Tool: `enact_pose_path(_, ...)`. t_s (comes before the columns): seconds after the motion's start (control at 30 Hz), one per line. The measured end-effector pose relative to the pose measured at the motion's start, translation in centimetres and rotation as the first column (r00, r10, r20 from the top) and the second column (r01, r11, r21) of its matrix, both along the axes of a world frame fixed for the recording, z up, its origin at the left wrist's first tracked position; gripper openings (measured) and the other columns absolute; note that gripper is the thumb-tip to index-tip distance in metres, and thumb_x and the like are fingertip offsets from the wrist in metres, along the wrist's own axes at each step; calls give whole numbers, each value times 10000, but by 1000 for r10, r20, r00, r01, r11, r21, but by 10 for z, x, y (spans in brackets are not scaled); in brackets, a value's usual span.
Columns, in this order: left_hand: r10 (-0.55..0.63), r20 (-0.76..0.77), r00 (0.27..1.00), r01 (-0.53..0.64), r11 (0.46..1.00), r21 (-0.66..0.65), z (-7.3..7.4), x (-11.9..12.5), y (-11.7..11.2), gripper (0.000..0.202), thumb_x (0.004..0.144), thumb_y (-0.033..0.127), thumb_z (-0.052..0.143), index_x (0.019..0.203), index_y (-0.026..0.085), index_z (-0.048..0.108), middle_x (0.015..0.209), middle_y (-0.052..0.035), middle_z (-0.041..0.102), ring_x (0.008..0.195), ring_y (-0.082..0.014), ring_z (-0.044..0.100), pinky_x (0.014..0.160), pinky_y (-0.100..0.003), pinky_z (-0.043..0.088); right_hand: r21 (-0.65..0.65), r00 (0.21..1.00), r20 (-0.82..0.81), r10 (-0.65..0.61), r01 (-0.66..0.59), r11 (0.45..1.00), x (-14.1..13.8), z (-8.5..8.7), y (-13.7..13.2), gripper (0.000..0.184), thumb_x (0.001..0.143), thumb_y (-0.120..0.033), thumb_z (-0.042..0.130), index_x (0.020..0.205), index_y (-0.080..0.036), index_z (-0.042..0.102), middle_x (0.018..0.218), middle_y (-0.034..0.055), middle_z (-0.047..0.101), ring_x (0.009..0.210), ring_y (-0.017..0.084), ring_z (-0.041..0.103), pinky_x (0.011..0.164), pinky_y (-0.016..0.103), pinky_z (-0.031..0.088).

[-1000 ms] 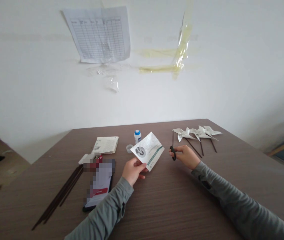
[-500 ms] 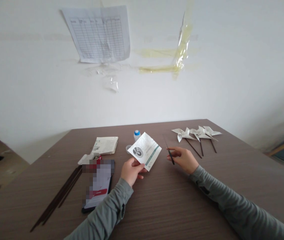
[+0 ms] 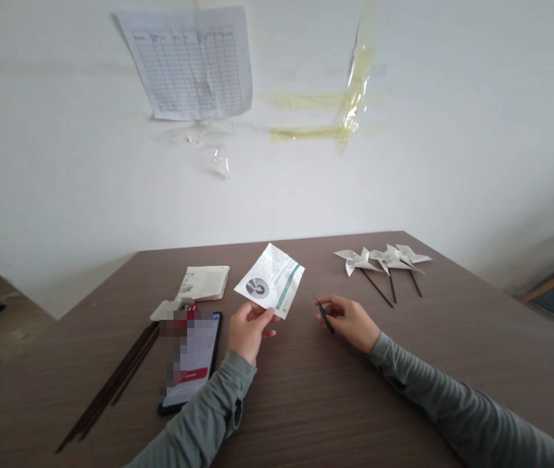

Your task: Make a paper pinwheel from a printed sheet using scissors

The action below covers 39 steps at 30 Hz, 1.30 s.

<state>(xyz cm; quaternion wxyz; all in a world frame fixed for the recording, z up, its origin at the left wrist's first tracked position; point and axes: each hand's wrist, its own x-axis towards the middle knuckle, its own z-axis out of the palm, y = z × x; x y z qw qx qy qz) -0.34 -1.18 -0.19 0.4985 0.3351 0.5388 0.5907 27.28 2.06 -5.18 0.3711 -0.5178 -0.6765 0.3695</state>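
My left hand pinches the lower edge of a square sheet of printed paper between thumb and fingers. The sheet is held up at a tilt and bears a round grey picture and a green stripe. To its right, my right hand is closed around a slim black-handled tool with a thin metal tip. The tip points up and left toward the sheet, apart from it. I cannot tell the tool's exact kind. The bottle with the blue cap is hidden behind the sheet.
Several paper pinwheels on dark sticks lie at the back right. On the left are a stack of paper squares, a small opened box, several dark sticks and a phone. A printed table sheet hangs on the wall.
My left hand has moved the sheet left and slightly up, covering the blue-capped bottle. My right hand has shifted slightly left and down with the tool.
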Motion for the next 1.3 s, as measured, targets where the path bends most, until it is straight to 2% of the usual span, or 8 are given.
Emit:
enact_pose_path(0.2, 30, 24, 999, -30, 999, 30, -2, -2, 1, 380, 680, 186, 1160, 853, 195, 821, 848, -54, 931, 755, -247, 924, 514, -215, 635, -57, 994, -44, 96, -99, 994, -7, 9, -12, 493, 1033, -623, 902, 1307, -215, 946, 973, 103, 971, 949, 332, 925, 936, 467, 761)
enact_pose_path(0.4, 28, 10, 1000, -28, 999, 17, -3, -3, 0, 387, 712, 215, 1173, 891, 197, 830, 910, -83, 959, 826, -285, 965, 563, -245, 656, -154, 955, -200, 219, -251, 956, -17, 13, -24, 649, 963, -764, 988, 1309, -218, 934, 989, 105, 968, 878, 324, 903, 954, 518, 762)
enact_pose_path(0.53, 44, 47, 998, -46, 998, 36, -3, -3, 0, 407, 717, 234, 1190, 898, 197, 827, 938, -99, 980, 862, -302, 984, 588, -260, 680, -216, 930, -280, 240, -305, 928, -23, 11, -28, 743, 910, -822, 1032, 1316, -209, 923, 992, 99, 954, 851, 299, 875, 938, 504, 741)
enact_pose_path(0.73, 52, 81, 995, -57, 997, 53, -2, -2, 0, 454, 697, 244, 1226, 941, 195, 847, 906, -74, 980, 834, -285, 985, 572, -240, 678, -264, 886, -371, 279, -388, 883, -28, 7, -32, 809, 881, -903, 1066, 1264, -216, 879, 957, 84, 934, 813, 273, 843, 903, 476, 716)
enact_pose_path(1.07, 51, 55, 997, -52, 998, 25, -2, -2, 0, 332, 782, 146, 1149, 939, 194, 860, 903, -63, 977, 876, -283, 994, 593, -231, 674, -248, 879, -369, 302, -407, 879, -30, 6, -35, 831, 870, -936, 1076, 1276, -236, 884, 968, 73, 931, 818, 276, 846, 880, 474, 732)
enact_pose_path(1.3, 51, 51, 997, -53, 998, 39, -3, -2, -1, 386, 769, 203, 1190, 957, 195, 853, 948, -95, 992, 917, -324, 1009, 614, -268, 710, -254, 883, -366, 295, -400, 881, -31, 9, -35, 824, 846, -934, 1094, 1248, -241, 900, 952, 74, 938, 808, 285, 858, 863, 482, 738)
